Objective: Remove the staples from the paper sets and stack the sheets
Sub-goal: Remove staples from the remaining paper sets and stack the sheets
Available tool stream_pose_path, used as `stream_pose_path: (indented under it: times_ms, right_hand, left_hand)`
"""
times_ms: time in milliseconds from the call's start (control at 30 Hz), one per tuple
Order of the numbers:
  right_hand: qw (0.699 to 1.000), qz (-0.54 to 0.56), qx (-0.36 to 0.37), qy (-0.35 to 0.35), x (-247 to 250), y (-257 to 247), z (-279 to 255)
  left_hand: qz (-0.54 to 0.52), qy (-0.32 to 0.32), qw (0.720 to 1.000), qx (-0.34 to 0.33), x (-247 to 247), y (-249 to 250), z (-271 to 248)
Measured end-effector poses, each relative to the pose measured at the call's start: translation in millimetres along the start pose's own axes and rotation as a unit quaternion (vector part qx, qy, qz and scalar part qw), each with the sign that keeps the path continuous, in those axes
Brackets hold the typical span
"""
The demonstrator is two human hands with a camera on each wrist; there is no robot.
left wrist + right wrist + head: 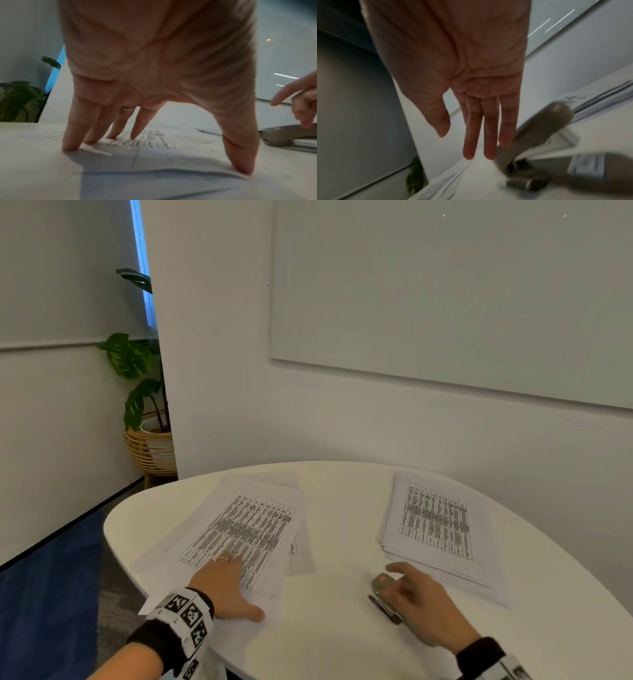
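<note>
Two piles of printed sheets lie on the white round table [342,645]. My left hand [241,587] presses flat on the near end of the left pile [246,525], fingers [68,142] spread and straight, thumb on a lifted sheet edge. The right pile [438,522] lies fanned at the far right, untouched. Between the piles sits a grey stapler-like tool [381,581] with a red mark and a metal base. My right hand [407,587] is over it with fingers [489,135] extended; the outer fingers touch its top [544,124]. No staple can be made out.
A wall with a whiteboard [445,296] stands right behind the table. A potted plant [137,364] in a wicker basket [150,450] is on the floor past the table's left edge. Bare tabletop shows between the piles and near me.
</note>
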State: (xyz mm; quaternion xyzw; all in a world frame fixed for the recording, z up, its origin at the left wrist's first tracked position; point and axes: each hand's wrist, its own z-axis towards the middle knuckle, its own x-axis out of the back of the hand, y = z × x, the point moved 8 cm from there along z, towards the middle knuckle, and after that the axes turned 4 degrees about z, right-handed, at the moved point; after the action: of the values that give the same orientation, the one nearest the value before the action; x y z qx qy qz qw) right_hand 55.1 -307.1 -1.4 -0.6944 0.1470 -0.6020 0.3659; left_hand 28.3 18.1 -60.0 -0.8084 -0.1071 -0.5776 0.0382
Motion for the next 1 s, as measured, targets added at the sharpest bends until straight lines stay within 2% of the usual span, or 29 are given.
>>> stream_pose_path:
  times_ms: [67, 200, 333, 400, 500, 667, 733, 867, 933, 1000]
  right_hand:
    - [0.998, -0.036, 0.009, -0.057, -29.0, -12.4, -8.9]
    - [0.981, -0.053, -0.01, -0.187, -74.2, -29.5, -17.4]
    - [0.968, -0.102, 0.03, -0.226, -96.0, -47.1, -12.1]
    - [0.957, -0.148, 0.046, -0.247, -104.4, -53.2, -13.7]
    - [0.944, -0.202, 0.055, -0.256, -111.0, -54.6, -18.1]
    - [0.934, -0.23, 0.059, -0.265, -115.9, -51.4, -21.9]
    - [0.931, -0.238, 0.059, -0.271, -117.5, -52.7, -24.2]
    - [0.928, -0.242, 0.05, -0.28, -120.4, -54.6, -24.7]
    - [0.927, -0.253, 0.04, -0.275, -123.6, -53.6, -26.5]
    - [0.927, -0.266, 0.045, -0.262, -127.4, -55.3, -29.5]
  left_hand:
    - [0.029, 0.002, 0.999, -0.033, -4.4, 12.7, -13.4]
    - [0.06, -0.04, 0.988, -0.135, -19.4, 51.6, -48.5]
    - [0.04, 0.009, 0.97, -0.241, -15.3, 93.5, -80.3]
    - [0.004, 0.017, 0.968, -0.25, -10.7, 99.0, -85.8]
    - [-0.023, 0.031, 0.982, -0.183, -2.1, 77.1, -76.2]
    - [-0.052, 0.035, 0.998, 0.022, -6.7, 9.5, -49.8]
    - [-0.063, 0.03, 0.995, 0.073, -10.9, -3.7, -48.2]
    - [-0.127, 0.029, 0.986, 0.101, -11.7, -6.6, -44.4]
    - [-0.171, 0.015, 0.98, 0.099, -13.3, -6.3, -41.8]
    - [-0.17, 0.006, 0.981, 0.093, -12.9, -6.5, -41.2]
